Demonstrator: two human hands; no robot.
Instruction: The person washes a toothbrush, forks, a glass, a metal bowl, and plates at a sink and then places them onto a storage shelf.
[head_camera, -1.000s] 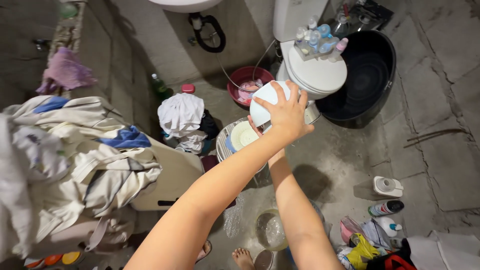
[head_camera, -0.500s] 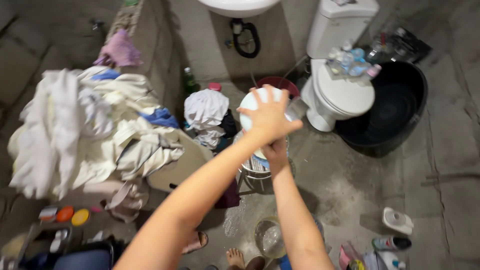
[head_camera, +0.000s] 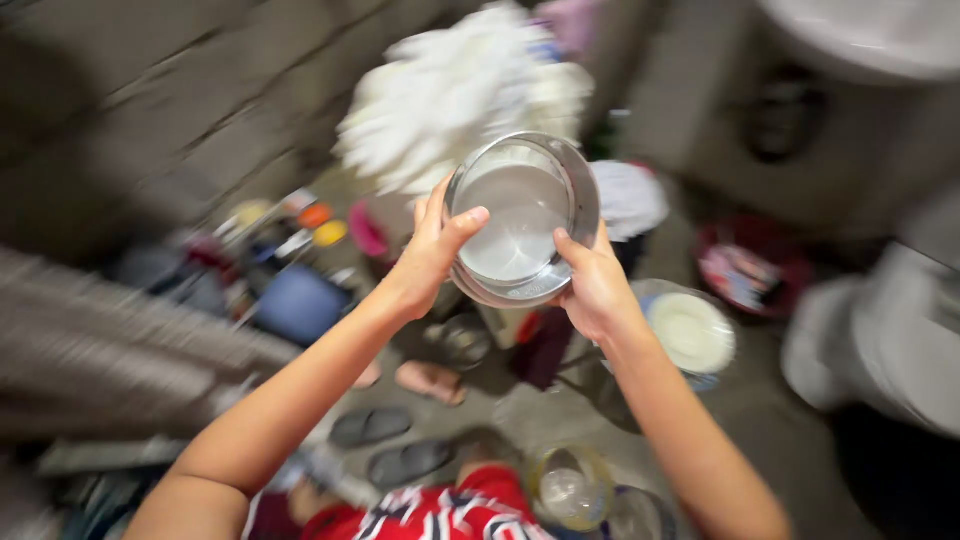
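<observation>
Both bare arms are reaching up and forward from the bottom of the view, bent slightly at the elbows, and are holding a shiny round metal bowl between the two hands. The bowl is tilting so that its open mouth and pale inside are facing the camera.

The left hand is gripping the bowl's left side, with its thumb hooking over the rim and its fingers curling round behind the wall. The right hand is clasping the lower right side, thumb lying along the rim and fingers wrapping underneath. Both hands are closing firmly on the bowl, one on each side, well apart from each other.

The background is blurring heavily. Just above and behind the hands a heap of white cloth is showing. Below and to the right of the right hand, a white plate is resting in a round rack. Below the left wrist, dark sandals are lying on the floor. Near the person's body, under both forearms, a clear glass bowl is sitting.
</observation>
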